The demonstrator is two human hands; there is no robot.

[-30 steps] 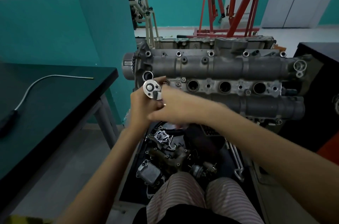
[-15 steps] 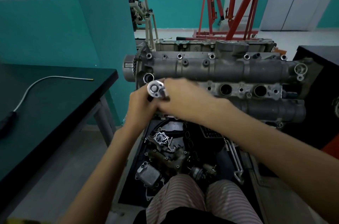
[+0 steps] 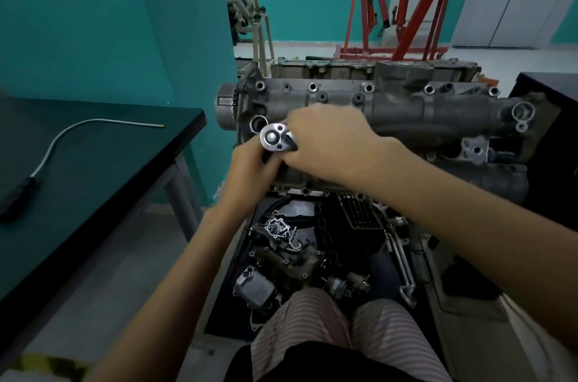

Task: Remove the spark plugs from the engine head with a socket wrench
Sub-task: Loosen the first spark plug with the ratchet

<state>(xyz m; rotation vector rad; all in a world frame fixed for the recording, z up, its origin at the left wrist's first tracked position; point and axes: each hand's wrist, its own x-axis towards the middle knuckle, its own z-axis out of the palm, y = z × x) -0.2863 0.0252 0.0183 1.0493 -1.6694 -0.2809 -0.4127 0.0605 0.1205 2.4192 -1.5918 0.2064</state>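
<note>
The socket wrench point(image 3: 276, 137) stands at the left end of the grey engine head point(image 3: 406, 112), its round ratchet head facing up. The right hand point(image 3: 331, 144) is wrapped over its handle, fingers curled tight around it. The left hand point(image 3: 253, 169) grips just beneath the ratchet head, fingers closed around what is below. No spark plugs show. A flexible pickup tool point(image 3: 78, 137) lies on the dark table point(image 3: 125, 169) to the left.

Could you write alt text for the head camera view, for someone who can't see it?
Two bare hands, left hand and right hand, grip a ratchet wrench at the left end of a grey engine head; loose engine parts lie below.
</note>
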